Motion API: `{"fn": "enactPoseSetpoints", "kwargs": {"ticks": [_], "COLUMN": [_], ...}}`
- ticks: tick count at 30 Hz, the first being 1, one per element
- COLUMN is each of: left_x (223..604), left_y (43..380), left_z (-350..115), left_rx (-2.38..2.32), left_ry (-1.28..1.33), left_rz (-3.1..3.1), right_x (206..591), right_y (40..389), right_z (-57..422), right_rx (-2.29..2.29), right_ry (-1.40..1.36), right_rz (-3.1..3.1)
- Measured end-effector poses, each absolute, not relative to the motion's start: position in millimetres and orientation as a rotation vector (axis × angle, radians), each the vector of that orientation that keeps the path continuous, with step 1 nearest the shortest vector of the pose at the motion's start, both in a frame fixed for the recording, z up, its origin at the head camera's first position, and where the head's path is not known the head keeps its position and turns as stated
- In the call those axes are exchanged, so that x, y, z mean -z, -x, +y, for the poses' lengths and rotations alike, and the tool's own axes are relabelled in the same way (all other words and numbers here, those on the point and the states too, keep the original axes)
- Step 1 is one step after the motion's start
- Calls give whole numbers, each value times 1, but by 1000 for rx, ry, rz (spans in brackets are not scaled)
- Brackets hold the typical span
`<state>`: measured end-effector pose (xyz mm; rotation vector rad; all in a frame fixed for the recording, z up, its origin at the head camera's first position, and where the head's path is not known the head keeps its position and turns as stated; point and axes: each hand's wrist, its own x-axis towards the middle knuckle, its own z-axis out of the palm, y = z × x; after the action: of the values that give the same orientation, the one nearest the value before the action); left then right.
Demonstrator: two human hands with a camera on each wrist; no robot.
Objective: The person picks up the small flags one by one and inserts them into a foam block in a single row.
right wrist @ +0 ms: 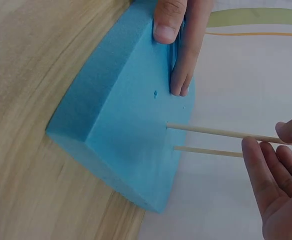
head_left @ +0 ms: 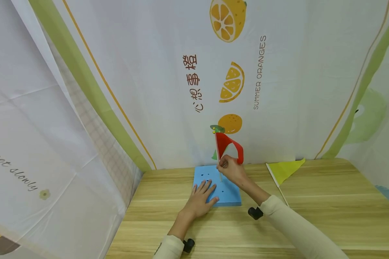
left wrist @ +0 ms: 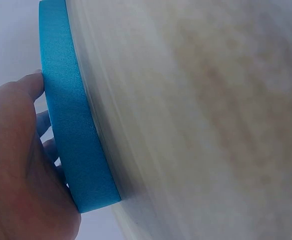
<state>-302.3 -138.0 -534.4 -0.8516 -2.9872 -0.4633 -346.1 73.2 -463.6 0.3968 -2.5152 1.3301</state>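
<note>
A blue foam block [head_left: 230, 197] with several small holes lies on the table. My left hand [head_left: 198, 201] rests on its left part, fingers spread over the top. With thumb and fingers my right hand [head_left: 234, 170] pinches the thin stick of a red flag [head_left: 222, 144]. In the right wrist view, the lower end of this wooden stick [right wrist: 203, 130] meets the block's top at a hole. A second stick [right wrist: 205, 151] stands in the block beside it. Behind the red flag, part of a green flag [head_left: 215, 155] shows; the rest is hidden.
A yellow flag [head_left: 283, 170] on a white stick lies on the wooden table [head_left: 324, 212], right of the block. A white curtain [head_left: 159, 90] printed with oranges hangs at the table's back edge. Black wrist mounts [head_left: 254, 213] sit beneath both forearms.
</note>
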Motion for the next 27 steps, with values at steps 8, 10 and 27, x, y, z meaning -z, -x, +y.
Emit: {"fn": "enactPoseSetpoints", "kwargs": {"ticks": [8,10,27], "left_x": [534,534,536], "left_y": [302,301,302], "left_z": [-138,-137,-138], "left_rx": [455,452,495], "left_ry": [863,865,866], "left_rz": [-2982,-2982,-2980], "right_x": [468,470,482], "right_y": [342,341,330], "right_z": [84,90,146], "right_rx": [-1281,-1285,-1429], "right_ry": [-323,-323,-405], "right_rz": [-2570,-2562,-2446]}}
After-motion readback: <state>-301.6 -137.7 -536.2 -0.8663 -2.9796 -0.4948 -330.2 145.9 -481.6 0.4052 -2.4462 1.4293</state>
